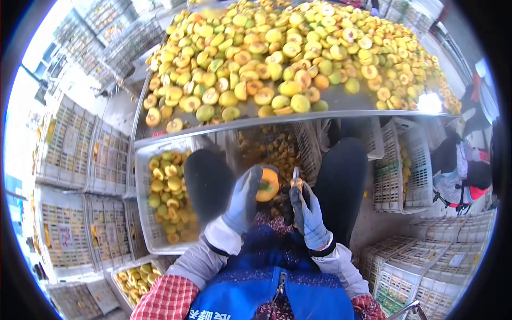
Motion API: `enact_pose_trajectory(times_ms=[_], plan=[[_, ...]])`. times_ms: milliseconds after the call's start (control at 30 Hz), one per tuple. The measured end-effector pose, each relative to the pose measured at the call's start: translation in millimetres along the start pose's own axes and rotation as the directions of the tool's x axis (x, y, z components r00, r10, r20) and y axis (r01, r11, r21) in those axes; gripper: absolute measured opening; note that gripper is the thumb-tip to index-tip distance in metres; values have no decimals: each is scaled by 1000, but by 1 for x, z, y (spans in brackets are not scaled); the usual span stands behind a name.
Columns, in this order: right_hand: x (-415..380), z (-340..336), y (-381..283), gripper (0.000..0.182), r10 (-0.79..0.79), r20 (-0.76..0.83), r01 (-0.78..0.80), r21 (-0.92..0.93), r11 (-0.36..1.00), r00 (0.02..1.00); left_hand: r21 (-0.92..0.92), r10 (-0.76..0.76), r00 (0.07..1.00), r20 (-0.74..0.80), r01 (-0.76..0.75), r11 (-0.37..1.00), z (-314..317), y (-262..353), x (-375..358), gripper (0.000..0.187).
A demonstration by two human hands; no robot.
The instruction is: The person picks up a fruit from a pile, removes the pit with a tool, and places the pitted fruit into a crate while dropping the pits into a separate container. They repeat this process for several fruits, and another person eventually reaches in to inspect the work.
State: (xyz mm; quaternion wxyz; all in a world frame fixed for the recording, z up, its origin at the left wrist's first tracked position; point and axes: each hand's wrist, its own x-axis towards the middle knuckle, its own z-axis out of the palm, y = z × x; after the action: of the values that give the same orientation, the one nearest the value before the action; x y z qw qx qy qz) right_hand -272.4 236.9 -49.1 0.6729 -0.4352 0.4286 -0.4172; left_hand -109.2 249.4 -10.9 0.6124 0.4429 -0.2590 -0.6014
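My left hand point(242, 194), in a grey-blue glove, is closed around the edge of a halved yellow peach point(270, 184). Its orange cut face is turned toward the right, with a darker hollow at the middle. A short gap away, my right hand point(309, 213), gloved too, grips a small hand tool point(296, 175) with a metal tip pointing up and away from me. The rest of the tool is hidden by the fingers. Below both hands, a crate point(304, 141) between my knees holds dark pits and scraps.
A metal table point(341, 101) heaped with halved peaches point(266, 53) stands in front, its edge above my knees. Left of my leg is a white crate point(143, 213) of peach halves. Stacked crates point(64, 234) line the left; more crates point(426, 261) stand right. A person point(464, 170) is at far right.
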Motion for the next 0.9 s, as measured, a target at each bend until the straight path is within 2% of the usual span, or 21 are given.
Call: enact_pose_trajectory(times_ms=[67,100,167,200,233,300,433,500,667,867,900], plan=[[0,2,2,21,-134,96,156,-284,946,986,-34,26,1000,-12,-27,999,-3,3,2,54],[-3,5,-7,21,-112,104,137,-281,950,988,-36,15,999,-33,-16,999,-4,1,2,54],[-8,19,-38,22,-174,202,243,-393,887,964,-103,13,1000,-11,-14,995,-4,0,3,56],[-8,27,-44,19,-278,251,366,-452,813,927,-222,-40,999,27,45,974,-3,-1,1,56],[-9,30,-44,19,-272,250,360,-451,817,929,-221,-46,999,23,49,974,0,1,0,56],[-12,32,-43,19,-339,244,413,-647,641,908,-16,51,999,11,-51,999,9,6,-5,53],[-10,31,-42,19,-321,235,395,-628,670,918,43,79,996,-51,-77,996,19,7,-5,45],[-8,28,-42,19,-307,253,398,-603,691,917,174,171,983,-72,-157,972,21,2,-1,45],[-2,22,-38,23,-277,298,397,-502,769,913,154,107,991,-85,-93,984,26,4,2,33],[-7,19,-21,26,-329,278,416,-361,835,902,253,131,991,-41,-116,961,29,4,10,29],[-5,20,-12,25,-411,280,488,-324,810,868,290,154,988,-22,-142,946,30,4,11,29]])
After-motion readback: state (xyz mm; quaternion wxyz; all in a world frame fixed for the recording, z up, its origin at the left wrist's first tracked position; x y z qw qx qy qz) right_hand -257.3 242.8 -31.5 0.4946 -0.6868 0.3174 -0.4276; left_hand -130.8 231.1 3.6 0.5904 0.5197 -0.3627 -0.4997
